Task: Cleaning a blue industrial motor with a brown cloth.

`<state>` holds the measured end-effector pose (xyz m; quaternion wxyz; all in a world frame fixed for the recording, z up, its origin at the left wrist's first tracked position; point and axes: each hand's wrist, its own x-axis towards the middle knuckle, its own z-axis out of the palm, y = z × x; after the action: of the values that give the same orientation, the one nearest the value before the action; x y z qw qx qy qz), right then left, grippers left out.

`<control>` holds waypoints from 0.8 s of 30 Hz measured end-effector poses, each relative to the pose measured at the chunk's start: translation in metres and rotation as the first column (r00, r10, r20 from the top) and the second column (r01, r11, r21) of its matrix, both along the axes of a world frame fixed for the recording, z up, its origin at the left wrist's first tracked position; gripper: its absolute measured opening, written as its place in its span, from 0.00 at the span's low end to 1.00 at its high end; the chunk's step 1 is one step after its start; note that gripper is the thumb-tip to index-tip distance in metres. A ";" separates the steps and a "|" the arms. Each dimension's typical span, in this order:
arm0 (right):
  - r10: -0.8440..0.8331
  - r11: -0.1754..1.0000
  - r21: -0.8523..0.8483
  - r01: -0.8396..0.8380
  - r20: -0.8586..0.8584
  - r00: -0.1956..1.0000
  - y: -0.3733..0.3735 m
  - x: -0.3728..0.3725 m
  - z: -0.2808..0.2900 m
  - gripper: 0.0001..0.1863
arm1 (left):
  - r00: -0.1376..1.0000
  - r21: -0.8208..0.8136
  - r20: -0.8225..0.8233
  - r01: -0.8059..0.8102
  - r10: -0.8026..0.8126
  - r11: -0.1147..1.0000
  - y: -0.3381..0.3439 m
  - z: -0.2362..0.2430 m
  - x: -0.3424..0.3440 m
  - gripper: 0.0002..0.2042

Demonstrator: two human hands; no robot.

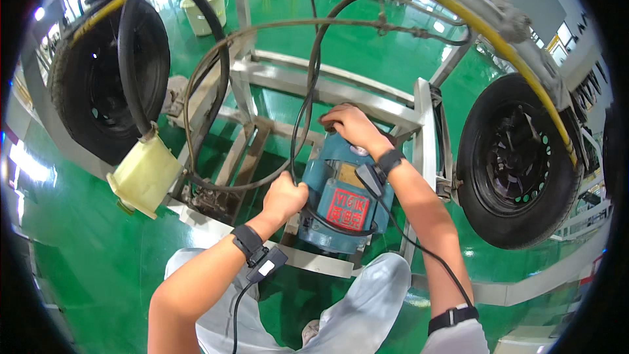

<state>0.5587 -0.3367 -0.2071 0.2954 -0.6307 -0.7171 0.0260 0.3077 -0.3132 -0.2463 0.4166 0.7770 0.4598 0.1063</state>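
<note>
A teal, cylinder-shaped machine (318,236) with a red label sits low inside a silver metal frame (377,101). My left hand (283,193) is closed round a thin black cable (295,144) at the machine's left side, its thumb upward. Higher up, my right hand (350,128) curls over a dark part at the machine's top; its fingertips are partly hidden. The cable hangs from above and loops across the machine's lower body. Both wrists carry black straps with small devices attached.
Tyred wheels flank the frame, left (75,118) and right (485,203). A translucent plastic reservoir (144,174) on a thick black hose hangs at lower left. Hoses and a yellow tube (517,56) cross overhead. A pale bucket (203,16) stands behind on the green floor (105,269). My legs are below.
</note>
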 end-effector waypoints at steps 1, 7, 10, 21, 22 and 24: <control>-0.050 0.988 -0.142 0.057 0.055 0.997 -0.001 0.000 -0.010 0.12 | 0.991 -0.088 -0.090 0.087 -0.095 0.992 0.000 0.033 0.000 0.19; -0.235 0.956 -0.172 0.239 0.043 0.971 -0.035 0.026 0.012 0.15 | 0.964 -0.156 -0.093 0.231 -0.248 0.960 0.016 0.045 -0.020 0.16; -0.427 0.870 -0.142 0.472 0.260 0.866 -0.085 0.044 0.009 0.14 | 0.968 -0.124 -0.028 0.244 -0.249 0.962 0.010 0.054 -0.020 0.15; -0.141 0.969 -0.208 0.134 -0.023 0.990 -0.021 -0.001 0.003 0.16 | 0.973 -0.105 0.113 0.211 -0.199 0.972 0.005 0.023 -0.009 0.13; -0.183 0.966 -0.193 0.170 -0.056 0.981 -0.027 -0.001 0.007 0.16 | 0.972 -0.107 0.115 0.218 -0.206 0.970 0.002 0.025 -0.011 0.13; -0.243 0.962 -0.153 0.228 -0.090 0.966 -0.044 0.003 0.008 0.16 | 0.969 -0.077 0.139 0.214 -0.202 0.974 -0.003 0.033 -0.019 0.12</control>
<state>0.5617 -0.3812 -0.1993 0.2892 -0.7286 -0.6163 0.0754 0.2889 -0.3158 -0.2128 0.4898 0.7925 0.3518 0.0911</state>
